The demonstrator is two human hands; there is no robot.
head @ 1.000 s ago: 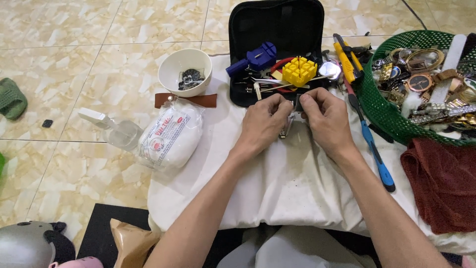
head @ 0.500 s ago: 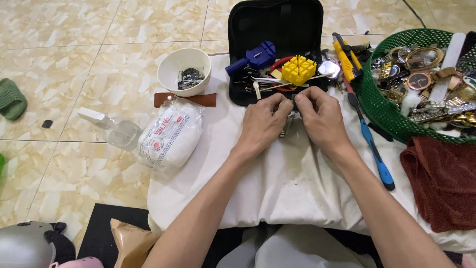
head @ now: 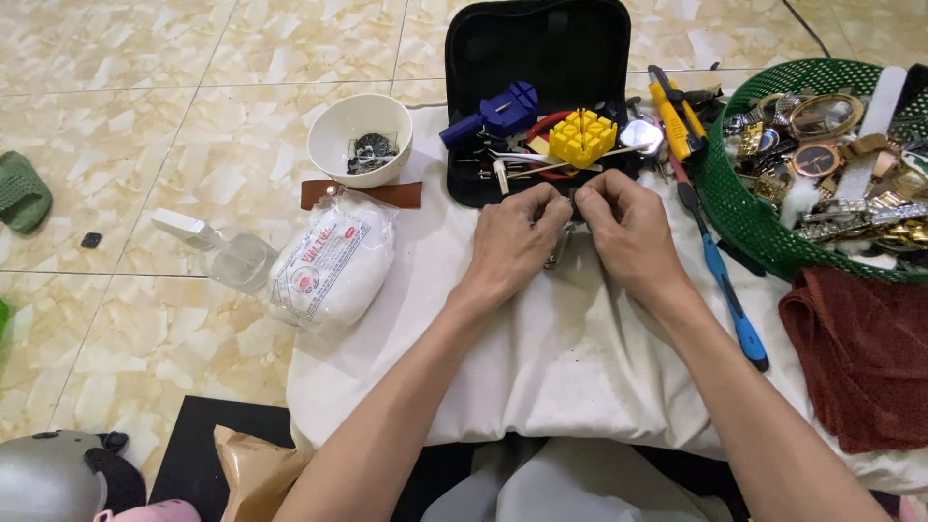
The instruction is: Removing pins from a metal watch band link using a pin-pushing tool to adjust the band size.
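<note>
My left hand and my right hand meet over a white cloth, fingers pinched together on a small metal watch with a link band that hangs between them. Most of the watch is hidden by my fingers. Just beyond my hands lies an open black tool case holding a yellow block, a blue tool and small metal tools.
A white bowl with small parts, a brown leather strap, a white packet and a clear bottle lie left. A green basket of watches, a blue-handled screwdriver and dark red cloth lie right.
Both hands stay pinched on the watch at the same spot on the cloth; only slight finger shifts show.
</note>
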